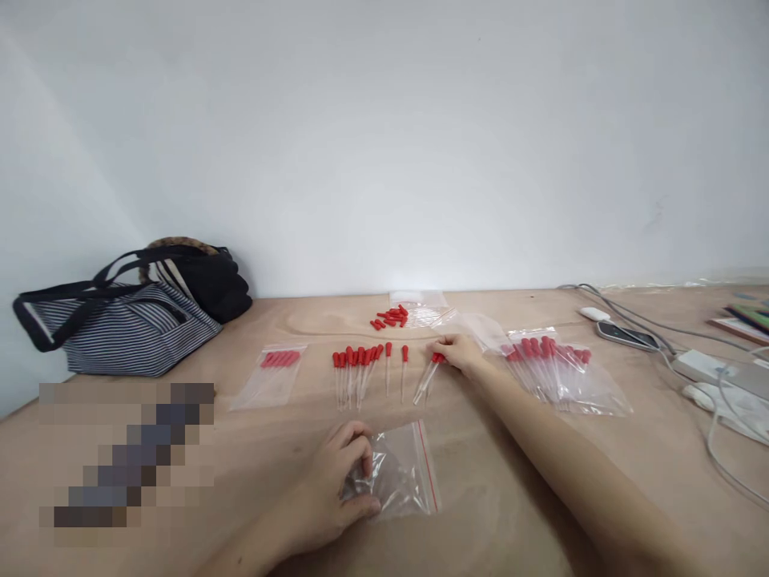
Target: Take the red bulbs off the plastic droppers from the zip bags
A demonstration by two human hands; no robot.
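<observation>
My left hand (340, 481) grips the left end of a clear zip bag (400, 465) lying flat, its red-striped edge on the right. Farther back, my right hand (453, 351) pinches droppers with red bulbs and clear stems (425, 381), their tips pointing down toward me. Just left of it lie two single droppers (404, 362) and a row of several more (357, 361). Beyond them is a pile of loose red bulbs (390, 317) beside clear glass stems (428, 317). How many droppers my right fingers hold is hard to tell.
Filled bags of droppers (544, 369) lie at the right, and another bag with red bulbs (273, 373) at the left. A striped bag (138, 328) stands far left near a pixelated patch. Cables (712, 401), a phone-like device (628, 335) and books (748, 322) occupy the right.
</observation>
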